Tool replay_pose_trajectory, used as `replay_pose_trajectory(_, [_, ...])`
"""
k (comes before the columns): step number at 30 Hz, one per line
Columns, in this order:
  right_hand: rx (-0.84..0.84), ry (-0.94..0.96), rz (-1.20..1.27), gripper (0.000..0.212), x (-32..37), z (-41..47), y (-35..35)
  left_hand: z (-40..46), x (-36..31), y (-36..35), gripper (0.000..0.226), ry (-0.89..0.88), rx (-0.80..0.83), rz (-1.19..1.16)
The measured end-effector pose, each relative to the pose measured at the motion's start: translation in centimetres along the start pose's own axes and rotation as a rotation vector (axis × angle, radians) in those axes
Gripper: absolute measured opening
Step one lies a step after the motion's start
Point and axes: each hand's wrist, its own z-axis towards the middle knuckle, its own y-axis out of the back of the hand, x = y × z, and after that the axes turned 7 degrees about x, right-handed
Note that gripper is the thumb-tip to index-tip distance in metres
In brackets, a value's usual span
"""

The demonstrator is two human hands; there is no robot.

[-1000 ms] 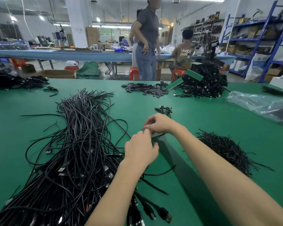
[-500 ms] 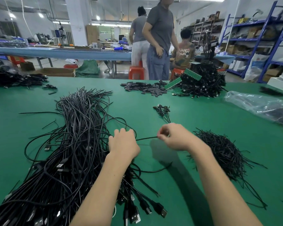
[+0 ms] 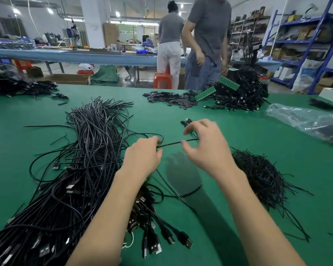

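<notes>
matt blk plastic cable (image 3: 171,144)

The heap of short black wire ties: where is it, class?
Head view: the heap of short black wire ties lies on the green table, right of the right hand, opposite the black cable bundle.

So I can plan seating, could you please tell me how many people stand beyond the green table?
2. A person in white trousers stands left; a person in jeans stands right, nearer the table. Others may be hidden behind them.

Bright ceiling lamps (image 3: 50,10) are glaring beyond the green table (image 3: 258,135); a soft shadow is lying on it under the blurring right hand (image 3: 206,150).
</notes>
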Motion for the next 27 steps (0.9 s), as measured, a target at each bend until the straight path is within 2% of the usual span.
replay_pose_trajectory(2, [0.26,0.029,0.099,0.004,1.6,-0.5,-0.9,0.1,0.8,0.4,0.042,0.001,0.135,0.051])
replay_pose_trajectory(4, [0.62,0.034,0.177,0.006,2.9,-1.2,-2.3,0.0,1.5,0.5,0.042,-0.001,0.206,0.075])
replay_pose_trajectory(5, [0.719,0.031,0.175,0.006,3.5,-1.5,-3.3,0.1,1.9,0.5,0.039,0.001,0.22,0.066])
replay_pose_trajectory(6, [0.741,0.025,0.168,0.005,3.9,-1.9,-4.3,0.0,2.2,0.6,0.037,0.005,0.232,0.046])
replay_pose_trajectory(10, [0.609,-0.01,0.147,0.02,4.4,-2.5,-6.8,0.0,2.8,0.8,0.032,0.019,0.257,-0.006])
replay_pose_trajectory(13, [0.568,0.061,0.128,0.029,3.8,-2.8,-7.4,0.0,3.2,0.8,0.035,0.035,0.292,0.004])
replay_pose_trajectory(18, [0.482,0.231,0.142,0.029,2.7,-2.6,-7.8,0.2,3.4,0.8,0.032,0.02,0.297,-0.006])
replay_pose_trajectory(21, [0.529,0.302,0.203,0.026,2.6,-2.5,-7.5,0.3,3.9,0.7,0.029,0.024,0.269,-0.019])
replay_pose_trajectory(25, [0.73,0.195,0.489,0.021,1.2,-1.8,-5.6,0.5,4.2,0.2,0.025,0.016,0.272,-0.023])
replay_pose_trajectory(27, [0.762,0.132,0.677,0.017,0.0,-1.8,-4.1,0.6,4.2,0.6,0.028,-0.001,0.261,-0.075])
